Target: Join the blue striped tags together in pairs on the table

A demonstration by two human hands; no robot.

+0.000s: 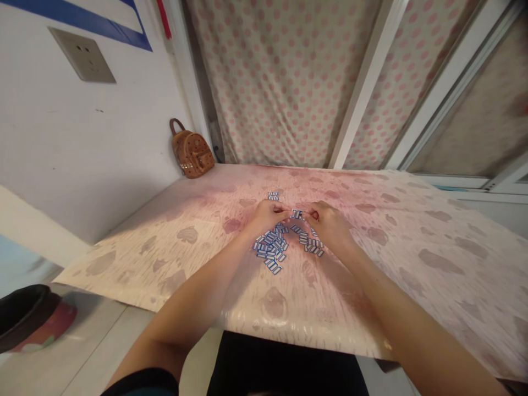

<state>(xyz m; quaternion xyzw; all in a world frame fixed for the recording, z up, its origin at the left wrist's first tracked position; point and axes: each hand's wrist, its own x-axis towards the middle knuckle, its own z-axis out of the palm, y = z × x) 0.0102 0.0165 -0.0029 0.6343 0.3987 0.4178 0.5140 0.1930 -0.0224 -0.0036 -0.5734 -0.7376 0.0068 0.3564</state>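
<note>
Pinched between the fingertips of both my hands is a small blue-edged white piece (297, 214), just above or on the table. My left hand (270, 213) has its thumb and fingers closed at the piece's left end. Closed likewise at its right end is my right hand (329, 221). Below my left hand lies a heap of similar blue-and-white pieces (270, 245), overlapping one another. A second, smaller group of pieces (312, 244) lies below my right hand, partly covered by it. Beyond my left hand sits a small set of pieces (273, 196). Their exact kind is too small to tell.
The table (185, 280) has a pinkish cover with leaf-like marks. A brown mini backpack (192, 151) stands at its far left corner against the wall. A dotted curtain (284, 82) hangs behind. On the floor at left is a dark-rimmed pot (49, 324).
</note>
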